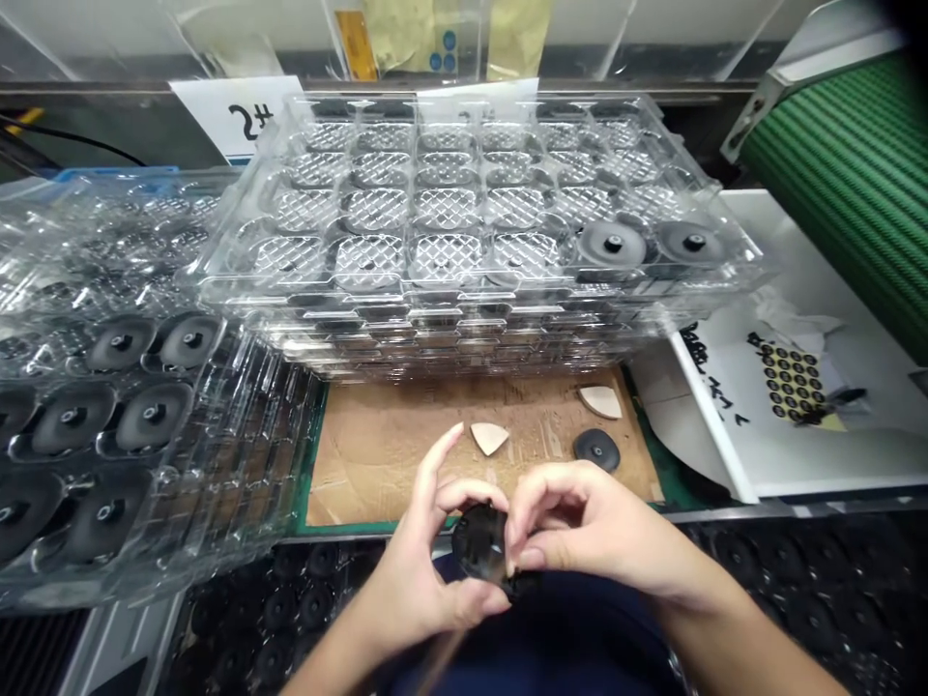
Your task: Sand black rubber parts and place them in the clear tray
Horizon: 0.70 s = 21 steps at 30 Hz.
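Both hands are together, low and centre, pinched on one black disc. The left hand cradles it from the side, thumb underneath, index finger lifted clear. The right hand presses its fingertips on the right edge. The disc is round, dark and faintly glossy, its face tilted up to the camera, held at the near edge of the cardboard. On the cardboard lie a pale wedge, a second wedge and a loose disc. Clear trays are stacked beyond.

Black disc, green ribbed belt
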{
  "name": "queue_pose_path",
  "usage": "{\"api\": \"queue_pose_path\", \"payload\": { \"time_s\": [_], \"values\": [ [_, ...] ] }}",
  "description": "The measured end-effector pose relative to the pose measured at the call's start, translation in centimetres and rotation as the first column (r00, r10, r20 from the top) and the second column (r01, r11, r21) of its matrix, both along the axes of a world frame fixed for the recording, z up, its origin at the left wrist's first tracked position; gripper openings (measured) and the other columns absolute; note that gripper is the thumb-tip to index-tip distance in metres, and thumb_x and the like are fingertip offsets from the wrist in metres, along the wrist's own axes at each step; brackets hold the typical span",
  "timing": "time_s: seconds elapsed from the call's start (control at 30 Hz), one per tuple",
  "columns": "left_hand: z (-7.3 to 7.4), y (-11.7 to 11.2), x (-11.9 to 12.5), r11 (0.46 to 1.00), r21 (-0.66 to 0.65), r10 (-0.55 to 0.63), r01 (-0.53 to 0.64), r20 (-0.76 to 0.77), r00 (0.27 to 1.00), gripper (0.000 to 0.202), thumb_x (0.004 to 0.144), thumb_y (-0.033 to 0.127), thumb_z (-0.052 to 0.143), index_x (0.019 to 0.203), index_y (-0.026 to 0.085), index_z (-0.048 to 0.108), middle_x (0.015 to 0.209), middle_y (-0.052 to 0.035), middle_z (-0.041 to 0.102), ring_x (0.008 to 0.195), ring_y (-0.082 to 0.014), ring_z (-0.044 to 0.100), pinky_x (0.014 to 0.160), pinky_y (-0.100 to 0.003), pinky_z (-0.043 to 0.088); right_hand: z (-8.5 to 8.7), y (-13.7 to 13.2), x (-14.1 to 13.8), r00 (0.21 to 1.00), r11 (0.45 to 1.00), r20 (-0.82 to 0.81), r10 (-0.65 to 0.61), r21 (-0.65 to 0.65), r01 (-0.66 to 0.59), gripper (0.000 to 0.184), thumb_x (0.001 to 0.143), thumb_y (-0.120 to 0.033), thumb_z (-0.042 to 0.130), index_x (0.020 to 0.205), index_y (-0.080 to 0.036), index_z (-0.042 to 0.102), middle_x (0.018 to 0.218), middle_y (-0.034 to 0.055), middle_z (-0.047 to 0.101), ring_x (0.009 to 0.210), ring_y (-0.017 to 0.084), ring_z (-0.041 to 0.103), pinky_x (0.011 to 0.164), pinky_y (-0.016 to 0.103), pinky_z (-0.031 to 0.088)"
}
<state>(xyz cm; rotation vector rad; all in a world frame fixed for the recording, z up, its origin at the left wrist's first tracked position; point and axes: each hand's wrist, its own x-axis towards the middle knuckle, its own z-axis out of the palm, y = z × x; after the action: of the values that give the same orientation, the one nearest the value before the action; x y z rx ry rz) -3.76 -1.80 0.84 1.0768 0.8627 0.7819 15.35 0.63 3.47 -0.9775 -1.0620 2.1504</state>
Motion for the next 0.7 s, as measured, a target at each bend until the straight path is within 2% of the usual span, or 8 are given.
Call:
{"api": "queue_pose_path", "payload": {
  "time_s": [0.1, 0.2, 0.3, 0.4, 0.47, 0.53, 0.63, 0.7],
  "values": [
    [0.1, 0.1, 0.3, 0.999, -0.045, -0.019, 0.019, -0.004, 1.000, 0.100, 0.065, 0.036, 0.076, 0.142, 0.032, 0.013, 0.106, -0.0058, 0.066, 0.101, -0.0254, 0.060, 0.094, -0.036, 0.037, -0.3, -0.7, 0.2, 0.998, 0.999, -0.055, -0.043, -0.031, 0.041, 0.012, 0.072, -0.024, 0.073, 0.068, -0.017, 0.063, 0.070, -0.0012, 0.067, 0.067, 0.010, 0.064, 0.071, 0.024, 0.051],
    [0.0, -0.1, 0.6, 1.000, -0.013, 0.003, -0.003, -0.023, 1.000, 0.098, 0.062, 0.032, 0.079, 0.140, 0.034, 0.019, 0.108, -0.0048, 0.066, 0.104, -0.0248, 0.059, 0.096, -0.035, 0.036, -0.6, -1.8, 0.3, 0.989, 0.989, -0.030, -0.143, -0.030, 0.142, 0.011, 0.070, -0.021, 0.075, 0.067, -0.017, 0.065, 0.069, -0.0015, 0.068, 0.064, 0.009, 0.064, 0.068, 0.022, 0.051],
    [-0.1, -0.7, 1.2, 0.994, 0.078, 0.082, -0.081, -0.019, 0.996, 0.094, 0.061, 0.026, 0.080, 0.138, 0.037, 0.027, 0.112, -0.0045, 0.066, 0.106, -0.0249, 0.058, 0.095, -0.036, 0.038, -0.9, -3.5, 0.8, 0.949, 0.949, 0.070, -0.308, 0.097, 0.301, 0.009, 0.068, -0.021, 0.077, 0.070, -0.019, 0.068, 0.069, -0.0010, 0.070, 0.064, 0.011, 0.065, 0.064, 0.021, 0.051],
    [0.1, -1.4, 2.0, 0.969, 0.132, 0.213, -0.209, -0.019, 0.977, 0.095, 0.056, 0.019, 0.083, 0.135, 0.035, 0.033, 0.110, -0.0051, 0.068, 0.102, -0.0253, 0.061, 0.094, -0.038, 0.040, -1.3, -5.7, 1.9, 0.848, 0.818, 0.168, -0.503, 0.407, 0.405, 0.003, 0.076, -0.022, 0.071, 0.074, -0.021, 0.069, 0.070, 0.0000, 0.070, 0.064, 0.013, 0.063, 0.060, 0.022, 0.049],
    [0.3, -1.7, 2.6, 0.956, 0.131, 0.268, -0.261, -0.033, 0.963, 0.095, 0.052, 0.016, 0.084, 0.133, 0.032, 0.037, 0.108, -0.0061, 0.070, 0.102, -0.0256, 0.062, 0.093, -0.037, 0.042, -1.4, -6.9, 2.8, 0.795, 0.705, 0.190, -0.576, 0.608, 0.365, 0.006, 0.080, -0.018, 0.066, 0.080, -0.024, 0.069, 0.070, -0.0010, 0.068, 0.062, 0.012, 0.060, 0.059, 0.023, 0.048],
    [0.6, -1.9, 3.2, 0.954, 0.114, 0.284, -0.277, -0.043, 0.958, 0.093, 0.051, 0.014, 0.084, 0.132, 0.031, 0.039, 0.108, -0.0064, 0.070, 0.102, -0.0254, 0.062, 0.090, -0.034, 0.045, -1.4, -7.7, 3.6, 0.779, 0.632, 0.231, -0.583, 0.731, 0.256, 0.015, 0.083, -0.016, 0.062, 0.094, -0.025, 0.068, 0.076, 0.0000, 0.067, 0.066, 0.012, 0.059, 0.061, 0.023, 0.048],
    [0.8, -2.3, 4.1, 0.973, 0.086, 0.223, -0.214, -0.110, 0.969, 0.089, 0.054, 0.019, 0.083, 0.132, 0.030, 0.041, 0.113, -0.0071, 0.069, 0.104, -0.0257, 0.062, 0.086, -0.031, 0.048, -1.4, -8.5, 4.1, 0.740, 0.496, 0.273, -0.615, 0.863, 0.094, 0.021, 0.087, -0.029, 0.059, 0.105, -0.021, 0.067, 0.080, 0.0034, 0.066, 0.071, 0.014, 0.059, 0.066, 0.026, 0.048],
    [0.5, -2.7, 4.7, 0.999, 0.037, 0.046, -0.039, -0.213, 0.976, 0.077, 0.058, 0.028, 0.080, 0.128, 0.029, 0.048, 0.112, -0.0074, 0.070, 0.104, -0.0277, 0.063, 0.084, -0.032, 0.050, -1.5, -9.0, 4.3, 0.695, 0.420, 0.284, -0.661, 0.907, 0.030, 0.025, 0.089, -0.037, 0.055, 0.091, -0.019, 0.071, 0.071, 0.0019, 0.066, 0.067, 0.013, 0.057, 0.069, 0.028, 0.046]
  ]
}}
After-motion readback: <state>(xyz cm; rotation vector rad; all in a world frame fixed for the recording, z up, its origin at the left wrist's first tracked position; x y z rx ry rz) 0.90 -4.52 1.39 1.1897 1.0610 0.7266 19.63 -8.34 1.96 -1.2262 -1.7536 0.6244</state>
